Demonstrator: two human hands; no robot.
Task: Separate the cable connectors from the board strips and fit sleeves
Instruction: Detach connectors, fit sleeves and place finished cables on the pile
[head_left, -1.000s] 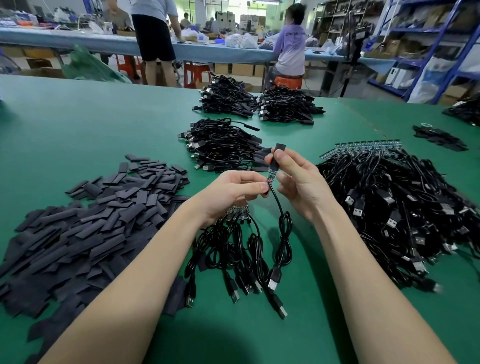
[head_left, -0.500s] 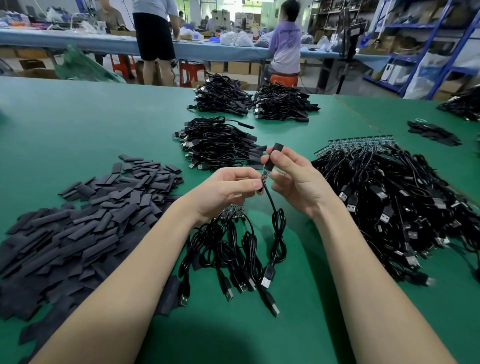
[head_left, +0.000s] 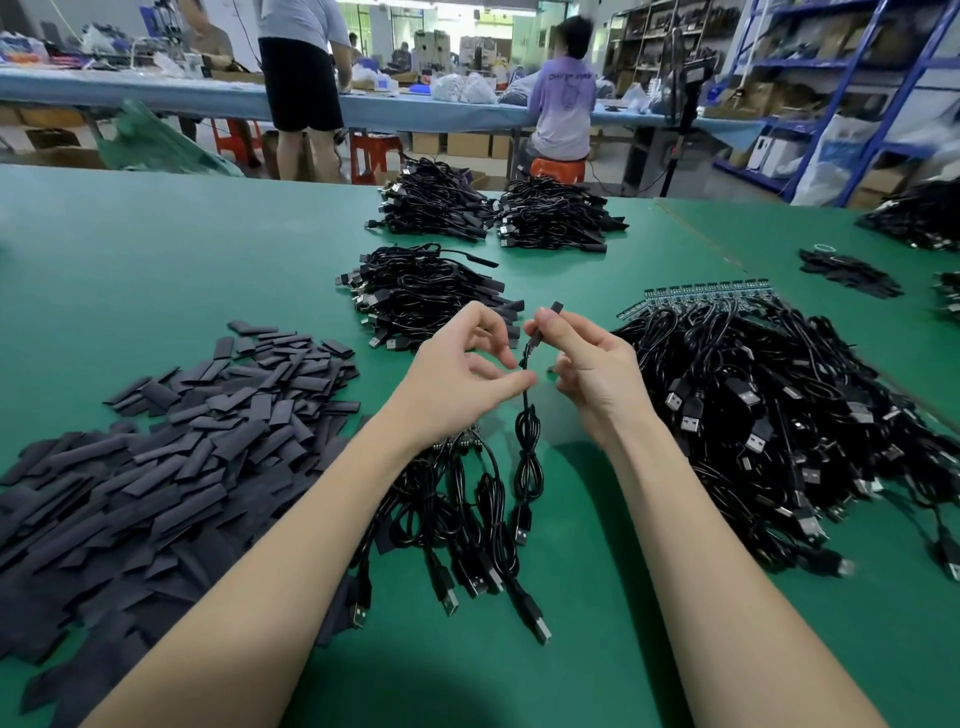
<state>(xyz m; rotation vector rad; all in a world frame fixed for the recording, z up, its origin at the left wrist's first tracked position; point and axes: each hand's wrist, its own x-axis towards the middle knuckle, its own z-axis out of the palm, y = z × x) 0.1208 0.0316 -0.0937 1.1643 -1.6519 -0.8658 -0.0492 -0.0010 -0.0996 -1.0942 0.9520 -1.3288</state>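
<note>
A: Black sleeve (head_left: 556, 307) pinched upright in right hand (head_left: 592, 364), held over the connector end for sliding down.

B: Left hand (head_left: 467, 374) nipping the cable (head_left: 527, 415) just below, keeping it taut above the green table (head_left: 156, 249).

A: Finished bundles beyond: three piles (head_left: 431, 296). Loose sleeves (head_left: 156, 441) left: too many to count.

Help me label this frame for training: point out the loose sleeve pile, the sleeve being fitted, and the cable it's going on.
Sleeve pile (head_left: 171, 447), head view: middle of the heap left of the arms.
Sleeve (head_left: 556, 307), head view: top end above the right hand's fingertips.
Cable (head_left: 527, 447), head view: coiled part hanging below the hands.
</note>
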